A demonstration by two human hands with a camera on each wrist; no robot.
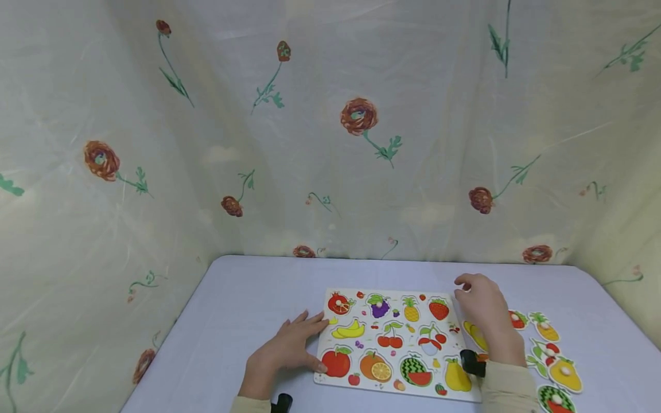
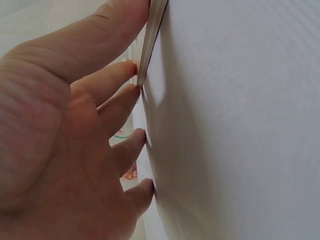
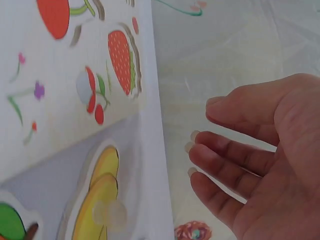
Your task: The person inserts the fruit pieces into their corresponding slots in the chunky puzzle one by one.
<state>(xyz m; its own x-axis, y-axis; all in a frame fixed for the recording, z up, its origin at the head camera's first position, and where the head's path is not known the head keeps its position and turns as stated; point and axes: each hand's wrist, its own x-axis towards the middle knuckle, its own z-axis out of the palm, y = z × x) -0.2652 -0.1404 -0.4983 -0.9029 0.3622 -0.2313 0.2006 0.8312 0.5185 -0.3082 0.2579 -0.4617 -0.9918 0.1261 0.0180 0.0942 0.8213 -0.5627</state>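
A pale tabletop (image 1: pixel 258 298) is covered mainly at its centre and toward three o'clock.
A white fruit-puzzle board (image 1: pixel 355 361) is laid flat at the centre; loose fruit-shaped pieces are scattered on its three-o'clock side. Nearest the board, a banana piece (image 1: pixel 475 336) is set, partly hidden by a wrist. Farther out, a red piece (image 1: pixel 516 319) and a pineapple piece (image 1: pixel 545 329) are placed just before three, while a pear piece (image 1: pixel 566 376) and a watermelon piece (image 1: pixel 556 398) are seen between three and four.

Puzzle board (image 1: pixel 408 344): layered wood edge, smooth printed face. Banana-piece knob (image 3: pixel 111 215): probably translucent plastic, blurred. Backdrop (image 1: pixel 310 143): faintly glossy cloth.
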